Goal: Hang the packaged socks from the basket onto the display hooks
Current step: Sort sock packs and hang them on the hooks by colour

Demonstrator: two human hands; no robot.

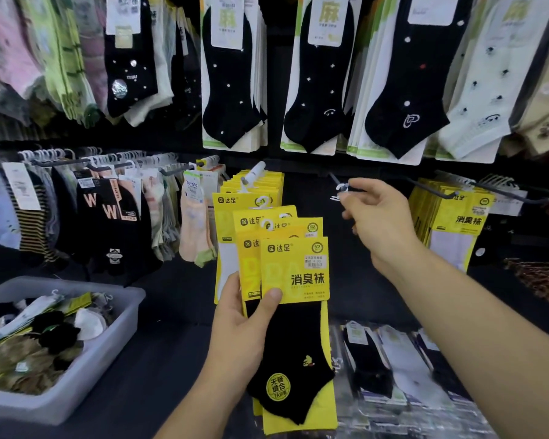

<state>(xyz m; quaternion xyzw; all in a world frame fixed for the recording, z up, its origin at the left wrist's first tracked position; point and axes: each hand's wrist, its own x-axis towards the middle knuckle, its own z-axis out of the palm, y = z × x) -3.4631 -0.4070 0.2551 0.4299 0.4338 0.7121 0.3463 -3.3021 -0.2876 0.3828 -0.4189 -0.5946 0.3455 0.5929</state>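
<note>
The left hand [238, 324] gripped a fanned stack of sock packs [293, 274], glossy yellow card over black socks, held up by the rack, probably ready for hanging. The right hand [381, 223] pinched a small white plastic clip [341, 188] in its fingers at a thin metal hook [334, 178]. A grey plastic basket [130, 301] sat far left.

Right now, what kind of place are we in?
Probably a shop's sock section: packaged socks hang in rows on display hooks, a grey basket holds more pairs, and the left hand holds yellow-carded sock packs bearing a price sticker.
</note>
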